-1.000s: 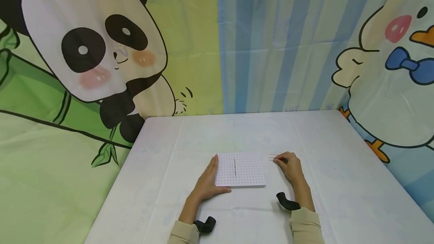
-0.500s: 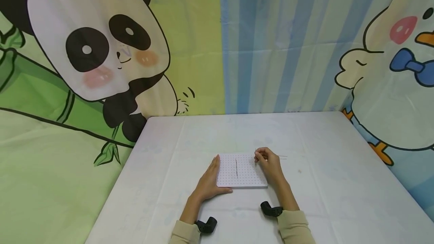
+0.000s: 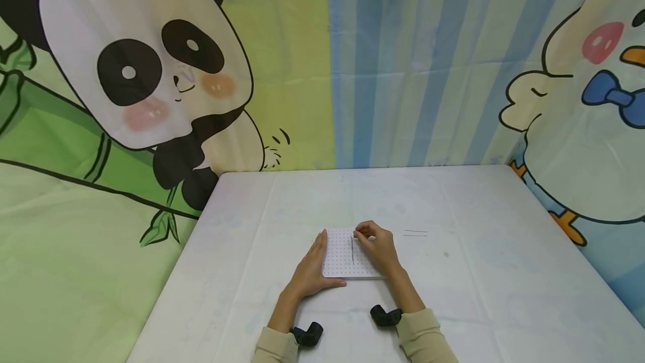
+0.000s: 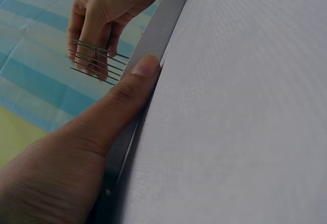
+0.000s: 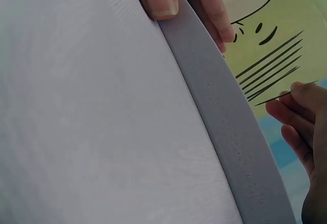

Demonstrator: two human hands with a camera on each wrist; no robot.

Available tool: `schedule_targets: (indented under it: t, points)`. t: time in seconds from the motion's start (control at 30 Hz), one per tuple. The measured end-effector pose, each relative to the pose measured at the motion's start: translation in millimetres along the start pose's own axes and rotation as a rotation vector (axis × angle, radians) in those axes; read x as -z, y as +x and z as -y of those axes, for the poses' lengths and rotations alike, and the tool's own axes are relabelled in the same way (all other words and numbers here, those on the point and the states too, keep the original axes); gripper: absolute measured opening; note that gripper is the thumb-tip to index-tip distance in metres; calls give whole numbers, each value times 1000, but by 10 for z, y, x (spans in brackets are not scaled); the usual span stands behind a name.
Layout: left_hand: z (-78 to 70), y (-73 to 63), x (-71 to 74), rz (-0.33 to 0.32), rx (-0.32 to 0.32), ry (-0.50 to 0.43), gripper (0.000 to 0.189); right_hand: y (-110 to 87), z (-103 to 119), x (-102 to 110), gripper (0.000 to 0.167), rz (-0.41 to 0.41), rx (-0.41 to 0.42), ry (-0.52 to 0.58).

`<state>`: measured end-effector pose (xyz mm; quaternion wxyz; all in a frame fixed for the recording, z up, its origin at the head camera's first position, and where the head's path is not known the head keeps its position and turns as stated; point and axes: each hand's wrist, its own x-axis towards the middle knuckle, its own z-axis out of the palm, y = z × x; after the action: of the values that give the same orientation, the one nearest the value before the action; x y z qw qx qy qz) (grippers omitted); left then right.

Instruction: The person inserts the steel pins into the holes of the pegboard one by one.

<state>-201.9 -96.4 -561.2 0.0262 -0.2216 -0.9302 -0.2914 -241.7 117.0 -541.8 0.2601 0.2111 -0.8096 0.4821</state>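
Observation:
A white pegboard [image 3: 335,268] with a grid of small holes lies on the table. My left hand [image 3: 309,274] rests against it, long fingers straight along its left side and thumb at the front edge. Several thin dark rods [image 5: 270,54] stand in one row on the board, seen side-on in both wrist views. Over the board's far part, my right hand [image 3: 378,246] pinches another thin rod [image 5: 271,99] between thumb and fingers. In the right wrist view that rod is tilted, close beside the end of the row. Part of the board's right side is hidden behind this hand.
Two loose thin rods [image 3: 415,235] lie side by side on the white tabletop [image 3: 484,273], right of the board. Both wrists wear black camera mounts [image 3: 386,316]. A cartoon-printed curtain [image 3: 383,71] hangs behind the table's far edge.
My right hand has moved left from the loose rods to above the board, carrying one rod to the standing row. Two rods stay on the table. My left hand keeps its place.

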Motion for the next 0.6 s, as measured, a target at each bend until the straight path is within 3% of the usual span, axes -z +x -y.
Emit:
schedule_targets:
  t: [0.23,0.6]
  points:
    - [3,-1,-2,0,-7,-5,130,7,-3,-26,11,44,61,-79]
    - [-2,-14,3,2,-10,-8,129,14,-32,-35,12,31,125,-104]
